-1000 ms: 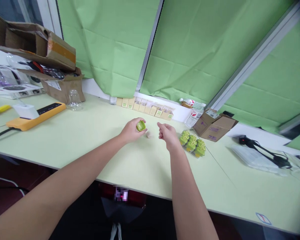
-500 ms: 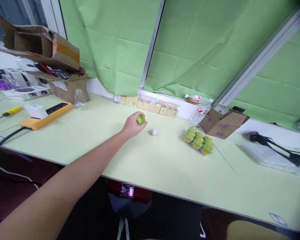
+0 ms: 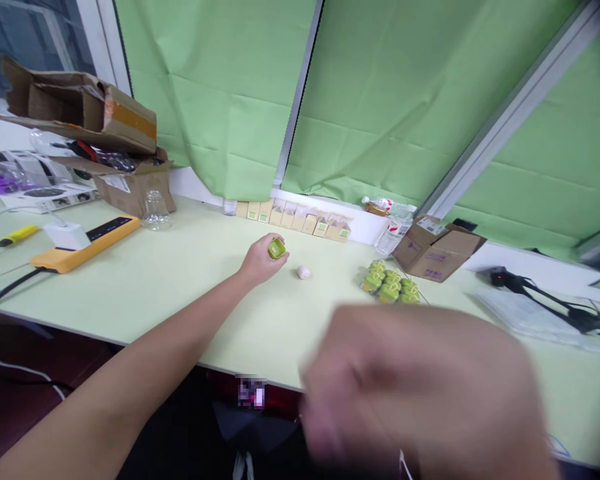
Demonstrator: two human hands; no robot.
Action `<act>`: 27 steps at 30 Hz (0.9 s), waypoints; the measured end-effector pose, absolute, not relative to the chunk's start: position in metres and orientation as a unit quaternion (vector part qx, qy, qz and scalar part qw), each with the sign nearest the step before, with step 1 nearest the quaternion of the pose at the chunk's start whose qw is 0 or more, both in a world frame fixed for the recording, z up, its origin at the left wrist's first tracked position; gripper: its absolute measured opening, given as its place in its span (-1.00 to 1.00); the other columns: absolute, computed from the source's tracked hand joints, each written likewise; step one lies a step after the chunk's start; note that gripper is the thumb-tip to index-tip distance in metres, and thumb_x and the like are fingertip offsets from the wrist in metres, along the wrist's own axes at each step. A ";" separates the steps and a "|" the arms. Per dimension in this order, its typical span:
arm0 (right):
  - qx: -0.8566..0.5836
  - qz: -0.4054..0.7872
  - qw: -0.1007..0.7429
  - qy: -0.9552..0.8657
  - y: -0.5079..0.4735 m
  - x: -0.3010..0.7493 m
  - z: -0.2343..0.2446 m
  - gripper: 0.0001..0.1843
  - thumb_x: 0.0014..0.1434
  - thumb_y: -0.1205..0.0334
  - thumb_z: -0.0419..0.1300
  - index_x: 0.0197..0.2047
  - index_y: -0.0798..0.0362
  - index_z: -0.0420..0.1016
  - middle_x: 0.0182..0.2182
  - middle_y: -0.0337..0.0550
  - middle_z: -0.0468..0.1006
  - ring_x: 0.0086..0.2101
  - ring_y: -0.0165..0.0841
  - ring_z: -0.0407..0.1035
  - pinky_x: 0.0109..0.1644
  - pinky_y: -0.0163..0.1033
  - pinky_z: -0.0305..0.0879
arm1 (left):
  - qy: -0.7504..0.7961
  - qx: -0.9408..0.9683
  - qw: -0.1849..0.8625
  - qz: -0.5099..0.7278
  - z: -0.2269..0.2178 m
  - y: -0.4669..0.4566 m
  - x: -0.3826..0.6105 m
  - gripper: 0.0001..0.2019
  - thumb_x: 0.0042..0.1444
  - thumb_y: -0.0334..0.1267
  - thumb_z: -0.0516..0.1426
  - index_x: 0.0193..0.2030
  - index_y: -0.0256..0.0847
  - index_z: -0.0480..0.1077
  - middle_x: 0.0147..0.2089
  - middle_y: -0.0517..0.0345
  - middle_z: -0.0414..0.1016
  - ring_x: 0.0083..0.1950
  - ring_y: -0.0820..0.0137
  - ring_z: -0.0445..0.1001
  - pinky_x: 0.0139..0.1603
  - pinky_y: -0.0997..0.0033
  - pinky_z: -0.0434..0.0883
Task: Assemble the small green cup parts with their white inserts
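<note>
Left hand (image 3: pixel 263 260): narrow grip, closed around green cap (image 3: pixel 277 249), hollow side up, cap showing above the fingers. Whether hand rests on pale green table (image 3: pixel 180 287) or sits just above it: cannot tell.

Right hand (image 3: pixel 410 393): large blur in foreground, close to camera, well right of and nearer than left hand. Fingers smeared; grip width and any held item impossible to read.

Just right of left-hand grip: small pale ball (image 3: pixel 304 272) on table, near but not touching. Farther right: clear bag of green caps (image 3: pixel 390 285), partly behind blurred right hand. Beyond that, cardboard box (image 3: pixel 433 250), with plastic bottle (image 3: pixel 393 233) beside it.

Straight ahead of grip, along wall: row of small cartons (image 3: pixel 293 222). Well left of grip: glass jar (image 3: pixel 156 212), then orange power strip (image 3: pixel 85 240) with white charger (image 3: pixel 66 235) on it, and yellow screwdriver (image 3: pixel 15 235) past that.
</note>
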State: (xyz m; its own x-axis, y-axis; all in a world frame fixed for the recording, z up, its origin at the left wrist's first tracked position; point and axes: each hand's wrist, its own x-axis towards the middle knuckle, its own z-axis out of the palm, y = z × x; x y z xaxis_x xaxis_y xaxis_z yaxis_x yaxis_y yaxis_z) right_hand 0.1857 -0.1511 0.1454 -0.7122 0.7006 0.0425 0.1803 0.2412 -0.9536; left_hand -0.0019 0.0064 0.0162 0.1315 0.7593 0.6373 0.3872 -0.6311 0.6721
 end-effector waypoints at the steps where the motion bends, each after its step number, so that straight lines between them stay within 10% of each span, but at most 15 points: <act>1: -0.326 0.516 0.239 -0.756 -0.132 0.181 0.144 -0.72 0.07 -0.10 0.28 -0.38 -0.05 0.49 -0.55 -0.29 0.47 -0.48 -0.37 0.36 -0.42 -0.31 0.23 | 0.390 0.734 0.175 0.528 0.016 0.006 -0.002 -0.76 0.03 -0.22 0.20 -0.12 -0.13 0.38 -0.15 0.17 0.52 -0.14 0.33 0.48 -0.05 0.32 0.40; 7: -0.754 0.053 0.214 -0.619 -0.021 0.178 0.061 -0.52 0.10 -0.06 0.27 -0.06 0.14 0.47 -0.08 0.28 0.49 -0.06 0.05 0.38 -0.06 -0.02 0.24 | 0.403 0.733 0.166 0.521 0.012 0.011 -0.004 -0.75 0.04 -0.22 0.19 -0.11 -0.12 0.36 -0.13 0.17 0.52 -0.13 0.33 0.49 -0.03 0.31 0.41; 10: -0.724 0.087 0.182 -0.659 -0.006 0.186 0.016 -0.59 0.27 -0.04 0.05 -0.15 0.13 0.51 -0.15 0.26 0.52 -0.07 -0.01 0.41 -0.02 -0.04 0.23 | 0.393 0.747 0.155 0.514 0.009 0.013 -0.004 -0.75 0.05 -0.24 0.19 -0.10 -0.12 0.36 -0.12 0.17 0.52 -0.11 0.33 0.49 -0.02 0.32 0.39; 27: -0.424 0.571 0.438 -0.550 -0.029 0.199 0.032 -0.59 -0.10 0.13 0.48 -0.15 0.01 0.56 -0.16 -0.14 0.60 -0.15 -0.32 0.51 -0.01 -0.21 0.46 | 0.364 0.813 0.113 0.441 -0.002 0.017 -0.004 -0.57 -0.04 -0.34 0.19 0.04 -0.14 0.40 0.02 0.05 0.50 0.06 0.21 0.46 0.09 0.21 0.41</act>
